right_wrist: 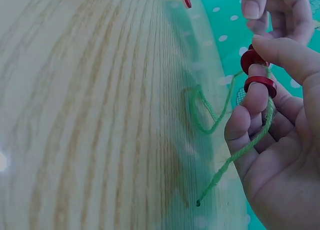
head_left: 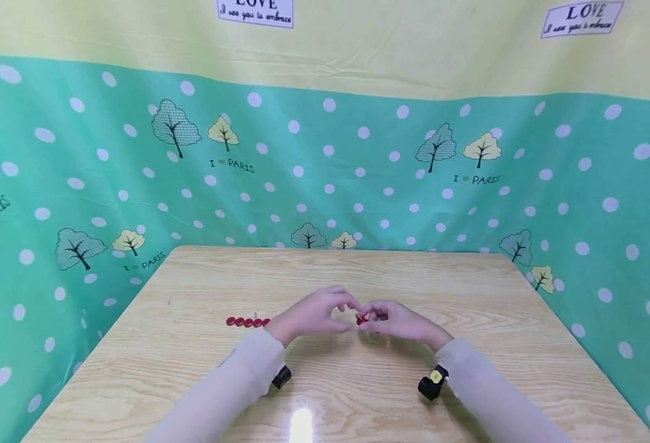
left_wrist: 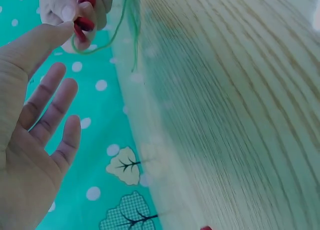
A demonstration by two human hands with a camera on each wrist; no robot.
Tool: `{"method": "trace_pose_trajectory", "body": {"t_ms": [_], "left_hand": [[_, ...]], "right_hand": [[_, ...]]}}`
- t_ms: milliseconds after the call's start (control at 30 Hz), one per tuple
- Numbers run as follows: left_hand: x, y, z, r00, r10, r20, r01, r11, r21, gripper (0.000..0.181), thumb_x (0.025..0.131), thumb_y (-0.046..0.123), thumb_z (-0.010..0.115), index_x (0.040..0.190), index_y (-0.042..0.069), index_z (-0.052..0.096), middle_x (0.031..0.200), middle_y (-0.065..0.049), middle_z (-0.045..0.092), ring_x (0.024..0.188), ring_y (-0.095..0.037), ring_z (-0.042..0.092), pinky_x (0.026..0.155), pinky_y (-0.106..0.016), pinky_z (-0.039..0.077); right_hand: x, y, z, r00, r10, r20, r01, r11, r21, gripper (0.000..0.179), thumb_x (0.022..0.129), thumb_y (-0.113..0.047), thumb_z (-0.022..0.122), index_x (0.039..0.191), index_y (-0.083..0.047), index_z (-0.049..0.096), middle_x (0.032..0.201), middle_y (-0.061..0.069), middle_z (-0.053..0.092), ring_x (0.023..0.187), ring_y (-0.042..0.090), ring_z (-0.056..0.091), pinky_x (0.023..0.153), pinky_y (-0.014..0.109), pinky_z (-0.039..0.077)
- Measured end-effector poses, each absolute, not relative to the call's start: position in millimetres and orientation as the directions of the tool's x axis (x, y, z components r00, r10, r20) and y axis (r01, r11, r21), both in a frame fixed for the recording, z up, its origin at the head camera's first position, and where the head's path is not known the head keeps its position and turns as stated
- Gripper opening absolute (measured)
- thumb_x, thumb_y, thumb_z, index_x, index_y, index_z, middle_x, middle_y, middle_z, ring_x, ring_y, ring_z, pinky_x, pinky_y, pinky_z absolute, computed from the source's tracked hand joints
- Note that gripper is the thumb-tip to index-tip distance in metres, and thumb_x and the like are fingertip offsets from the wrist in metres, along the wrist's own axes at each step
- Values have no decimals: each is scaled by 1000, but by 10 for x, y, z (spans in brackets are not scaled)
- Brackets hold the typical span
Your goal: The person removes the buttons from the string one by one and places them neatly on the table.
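My right hand (head_left: 399,321) pinches two red buttons (right_wrist: 261,84), thick round discs, between thumb and fingers. A green yarn (right_wrist: 234,159) runs through them. One end of it hangs below the hand and a loop hangs beyond the fingers. Close by on the left, my left hand (head_left: 320,315) has its thumb and forefinger spread in a wide curve. Its other fingers are extended in the left wrist view, and nothing shows in its grasp. The right wrist view shows its fingertips (right_wrist: 251,9) just apart from the buttons.
A row of several red buttons (head_left: 240,322) lies on the wooden table (head_left: 325,271), partly hidden behind the left forearm. A patterned green and yellow curtain (head_left: 358,154) hangs behind the table and at its sides. Each wrist carries a black camera (head_left: 430,386).
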State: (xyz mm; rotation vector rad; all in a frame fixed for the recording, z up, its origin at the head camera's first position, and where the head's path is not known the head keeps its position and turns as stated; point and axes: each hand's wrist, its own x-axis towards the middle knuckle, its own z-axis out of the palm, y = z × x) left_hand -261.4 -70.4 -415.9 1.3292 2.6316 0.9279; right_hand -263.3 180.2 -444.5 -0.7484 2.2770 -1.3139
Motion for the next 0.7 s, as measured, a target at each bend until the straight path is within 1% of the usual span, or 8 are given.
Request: {"method": "trace_pose_trajectory", "body": {"t_ms": [167, 333, 500, 567, 700], "left_hand": [[-2622, -632, -4158, -636, 744, 204, 713, 465, 525, 35, 88, 16, 78, 122, 15, 70, 118, -5, 63, 105, -21, 61, 92, -35, 52], [-2632, -584, -4172, -638, 742, 207, 720, 479, 502, 33, 86, 16, 80, 119, 16, 73, 113, -1, 62, 105, -18, 61, 93, -28, 50], [-2630, -568, -4183, -648, 733, 208, 721, 503, 476, 26, 87, 18, 80, 113, 19, 75, 109, 0, 62, 103, -16, 60, 91, -21, 47], [-2630, -566, -4189, -649, 732, 206, 720, 505, 475, 23, 88, 18, 80, 111, 19, 76, 109, 0, 62, 103, -17, 61, 91, -21, 47], [-2634, -564, -4201, -649, 732, 208, 721, 505, 475, 22, 88, 20, 80, 109, 20, 75, 107, 5, 61, 103, -15, 61, 91, -22, 49]], "right_hand": [[-2627, 1790, -4446, -774, -630, -71, -258, 415, -873, 30, 97, -30, 68, 117, -8, 67, 87, 4, 62, 75, 15, 53, 60, 24, 41], [-2619, 1766, -4436, -771, -632, -73, -260, 419, -870, 23, 98, -32, 67, 108, -12, 67, 87, 5, 61, 76, 16, 53, 64, 26, 41], [-2600, 1750, -4408, -763, -642, -71, -255, 400, -880, 21, 99, -30, 65, 108, -11, 67, 89, 10, 63, 78, 18, 53, 66, 26, 43], [-2595, 1748, -4401, -760, -646, -69, -255, 394, -883, 21, 99, -29, 64, 110, -11, 67, 91, 12, 64, 78, 18, 53, 66, 25, 43], [-2588, 1749, -4397, -752, -656, -65, -265, 391, -881, 21, 100, -29, 64, 111, -11, 67, 93, 16, 65, 76, 15, 53, 64, 24, 43]]}}
